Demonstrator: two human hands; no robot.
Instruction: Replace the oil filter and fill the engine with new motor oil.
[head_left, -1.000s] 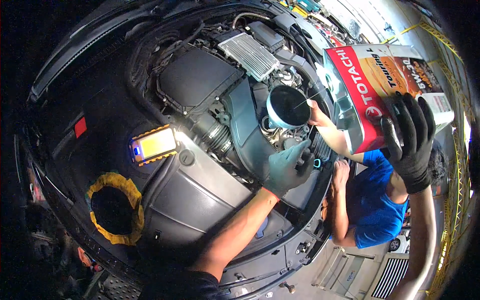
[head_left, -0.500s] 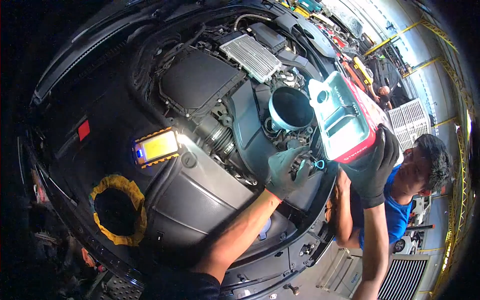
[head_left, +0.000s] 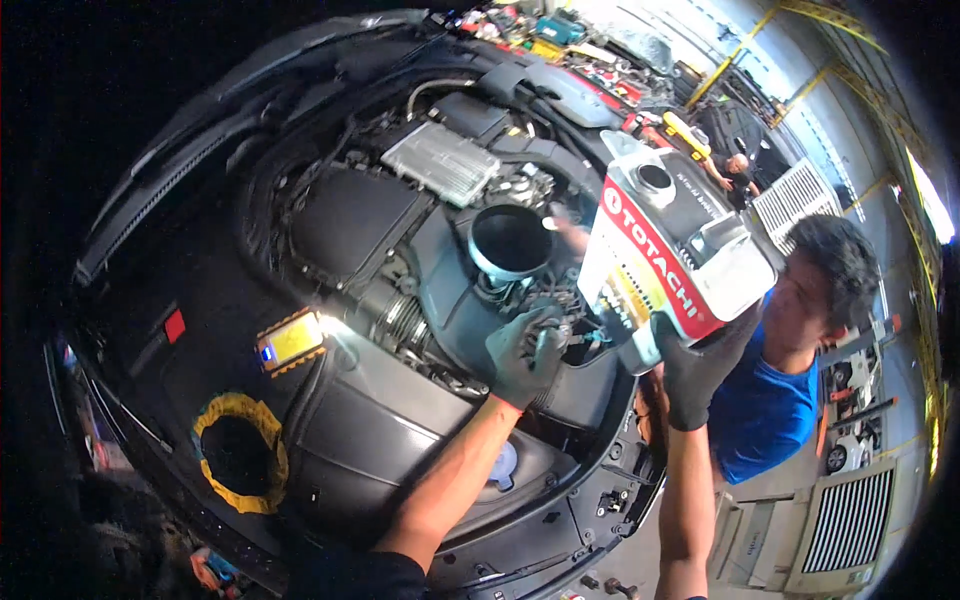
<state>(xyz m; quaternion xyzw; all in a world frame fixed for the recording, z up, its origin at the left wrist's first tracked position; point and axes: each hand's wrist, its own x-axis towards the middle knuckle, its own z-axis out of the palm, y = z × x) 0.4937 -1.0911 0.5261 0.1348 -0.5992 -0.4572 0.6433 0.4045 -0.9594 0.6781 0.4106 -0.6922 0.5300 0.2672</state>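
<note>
My right hand [head_left: 703,372], in a dark glove, grips the lower side of a white and red oil can [head_left: 655,262]. The can is tilted, its round open mouth near the top. Left of it, a dark-bowled funnel [head_left: 510,243] stands in the engine bay. My left hand [head_left: 527,357], also gloved, is below the funnel among engine parts, fingers curled; what they hold is hidden. Just right of those fingers shows a small light-blue piece [head_left: 592,338]. Between funnel and can reaches another person's blurred hand [head_left: 572,236].
A person in a blue shirt [head_left: 770,400] leans in at the right. A lit yellow work lamp [head_left: 292,342] lies on the black cover, near a yellow-edged round opening [head_left: 278,455]. Farther back are another person [head_left: 738,175] and a ribbed metal box [head_left: 440,163].
The can has turned so its printed front shows and its mouth points up. The other person's hand has come in beside the funnel. My left hand's fingers have curled in. The view has shifted.
</note>
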